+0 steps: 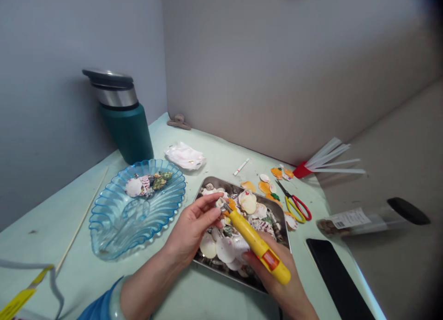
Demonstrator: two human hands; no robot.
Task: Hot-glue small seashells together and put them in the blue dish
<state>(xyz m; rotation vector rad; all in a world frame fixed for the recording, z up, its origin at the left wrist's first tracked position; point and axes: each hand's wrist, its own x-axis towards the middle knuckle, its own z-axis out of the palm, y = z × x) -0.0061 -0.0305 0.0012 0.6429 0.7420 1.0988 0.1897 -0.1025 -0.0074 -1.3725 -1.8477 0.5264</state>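
Note:
My left hand [194, 228] pinches a small pale shell [220, 202] between thumb and fingers, over the near-left part of a metal tray. In my right hand [277, 274] is a yellow glue gun [252, 237] with an orange window in its body. Its metal nozzle points up and left, right at the shell; whether they touch I cannot tell. Below both hands the metal tray [284, 246] holds a heap of scallop and other shells [224, 249]. My right fingers are partly hidden behind the glue gun.
A blue scalloped dish [107, 228] with several shells stands left, a green bottle [128, 131] behind it. Right of the tray lie loose shells [265, 187], red-and-yellow scissors [296, 207], a red holder [302, 169] with translucent sticks, a clear container [363, 223] and a black phone [335, 274].

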